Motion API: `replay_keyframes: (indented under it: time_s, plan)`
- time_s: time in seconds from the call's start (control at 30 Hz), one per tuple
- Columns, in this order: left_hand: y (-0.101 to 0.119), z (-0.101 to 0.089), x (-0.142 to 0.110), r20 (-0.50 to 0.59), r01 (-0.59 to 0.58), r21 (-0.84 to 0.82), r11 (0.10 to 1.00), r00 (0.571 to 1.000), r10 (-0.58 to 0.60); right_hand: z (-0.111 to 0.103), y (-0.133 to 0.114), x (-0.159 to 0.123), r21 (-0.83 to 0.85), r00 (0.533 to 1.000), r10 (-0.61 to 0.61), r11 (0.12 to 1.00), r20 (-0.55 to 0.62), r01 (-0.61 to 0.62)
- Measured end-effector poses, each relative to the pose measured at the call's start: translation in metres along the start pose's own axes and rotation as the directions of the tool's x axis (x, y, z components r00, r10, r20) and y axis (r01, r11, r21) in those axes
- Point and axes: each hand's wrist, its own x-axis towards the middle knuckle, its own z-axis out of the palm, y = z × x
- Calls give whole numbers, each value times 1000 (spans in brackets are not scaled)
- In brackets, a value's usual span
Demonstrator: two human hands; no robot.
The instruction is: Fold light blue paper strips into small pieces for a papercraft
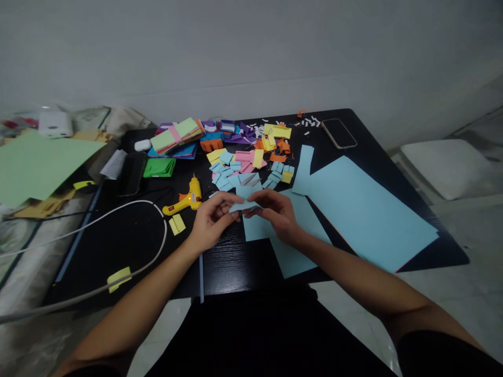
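Both my hands meet over the middle of a black table point(118, 246). My left hand point(212, 217) and my right hand point(277, 212) pinch a small folded light-blue paper piece point(245, 201) between their fingertips, holding it just above the tabletop. Under my right hand lies a light-blue paper sheet point(291, 251). A bigger light-blue sheet point(365, 212) spreads out to the right. Just beyond my hands sits a heap of several small folded paper pieces point(243, 167) in blue, pink, yellow and orange.
A yellow glue gun point(187, 200) lies left of my hands, with a white cable point(118, 209) looping across the left side. Stacks of coloured paper point(176, 136) sit at the back, a phone point(338, 133) at the back right. A green sheet point(39, 162) overhangs at the left.
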Motion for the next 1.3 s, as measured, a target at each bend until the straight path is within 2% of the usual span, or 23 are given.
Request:
replay_keyframes:
  time_s: [0.13, 0.27, 0.33, 0.5, 0.63, 0.73, 0.87, 1.1, 1.3]
  plan:
    - [-3, -6, -2, 38, -50, 24, 998, 998, 49, -2, 1, 1, 29, 1000, 13, 1000, -17, -12]
    - [-5, -4, 1, -28, -118, 308, 944, 991, 133, 6, 0, 2, -154, 990, 4, 988, -138, -25]
    - [-7, -1, 2, -52, -131, 382, 915, 985, 163, 9, 1, 3, -208, 986, -15, 978, -164, -20]
    - [-16, 2, 3, -155, -60, 241, 969, 983, 99, 9, 5, 3, -151, 984, -7, 988, -180, -21]
    - [-18, 0, 3, -170, -29, 173, 985, 984, 59, 7, 5, 4, -164, 982, 5, 986, -188, -36]
    - [-19, -1, 4, -166, -29, 195, 980, 984, 62, 5, 8, 6, -148, 977, 41, 986, -210, -74]
    - [-21, -3, 3, -156, -34, 235, 971, 985, 72, 4, 11, 10, -112, 984, 97, 987, -151, -115]
    - [-17, -1, 4, -133, -20, 235, 972, 990, 53, 3, 7, 10, -197, 987, 69, 976, -148, -98]
    - [-8, 0, 7, -76, -6, 350, 937, 997, 34, 4, 10, 9, -196, 984, 73, 975, -161, -104]
